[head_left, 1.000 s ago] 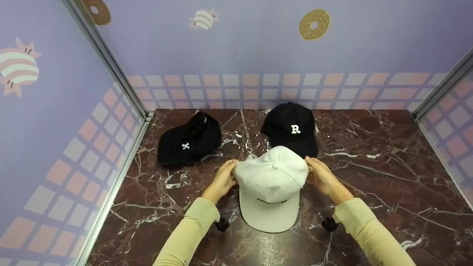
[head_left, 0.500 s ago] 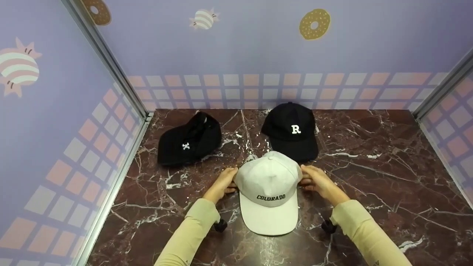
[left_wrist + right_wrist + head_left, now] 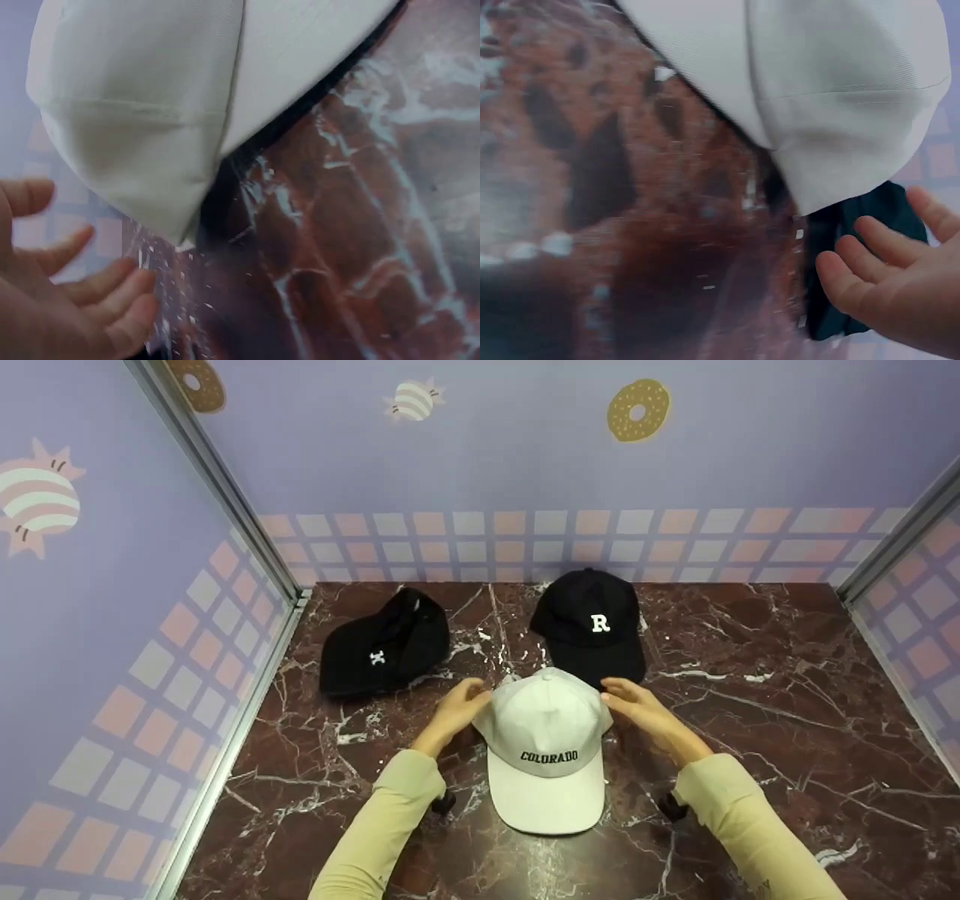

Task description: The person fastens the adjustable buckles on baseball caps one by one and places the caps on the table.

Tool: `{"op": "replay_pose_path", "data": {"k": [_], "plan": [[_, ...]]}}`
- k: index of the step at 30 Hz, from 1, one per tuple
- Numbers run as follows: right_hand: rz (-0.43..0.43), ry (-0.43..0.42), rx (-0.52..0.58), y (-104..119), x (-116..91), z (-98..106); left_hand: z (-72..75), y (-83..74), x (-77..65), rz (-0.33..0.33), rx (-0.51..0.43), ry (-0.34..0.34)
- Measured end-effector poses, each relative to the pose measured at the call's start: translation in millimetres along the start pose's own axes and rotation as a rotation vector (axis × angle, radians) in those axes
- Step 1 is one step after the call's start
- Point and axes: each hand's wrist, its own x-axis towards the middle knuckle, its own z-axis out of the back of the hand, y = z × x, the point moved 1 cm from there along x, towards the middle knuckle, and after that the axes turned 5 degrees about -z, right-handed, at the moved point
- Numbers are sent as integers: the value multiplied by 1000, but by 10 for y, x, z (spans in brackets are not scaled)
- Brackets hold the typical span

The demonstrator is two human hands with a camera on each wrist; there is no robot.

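A white baseball cap (image 3: 546, 735) lettered COLORADO rests on the marble tabletop, its brim toward me. To its left is my left hand (image 3: 454, 712), fingers spread and loosely bent, holding nothing. My right hand (image 3: 646, 714) is at the cap's right side with fingers extended, also holding nothing. The left wrist view shows the fingers (image 3: 112, 300) apart from the cap's white fabric (image 3: 142, 112). In the right wrist view, relaxed fingers (image 3: 877, 262) stand below the cap's edge (image 3: 855, 150). Behind the white cap sits a black cap (image 3: 589, 615) with a white R, its brim partly covered.
Another black cap (image 3: 386, 645) with a small white emblem lies tipped on its side at the back left. The dark red marble tabletop (image 3: 757, 720) is bounded by a purple back wall (image 3: 510, 450) and side panels with metal edge strips.
The white cap has come down and tilted so its lettering faces up. Both hands have let go of its sides, their fingers now opened and raised slightly.
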Motion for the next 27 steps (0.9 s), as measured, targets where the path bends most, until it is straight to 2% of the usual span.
{"op": "replay_pose_path", "data": {"k": [3, 6, 11, 15, 20, 27], "plan": [[59, 27, -61, 125, 60, -36, -70, -102, 41, -97, 8, 64], [96, 32, -123, 237, 125, -100, -140, -192, 88, -152, 40, 108], [175, 58, -156, 360, 212, -222, -221, -277, 143, -137, 5, 165], [234, 41, -213, 397, 254, -301, -259, -290, 161, -128, -53, 200], [207, -12, -272, 390, 276, -358, -287, -286, 171, -129, -77, 201], [220, 19, -240, 367, 259, -406, -319, -288, 168, -159, -89, 207]]}}
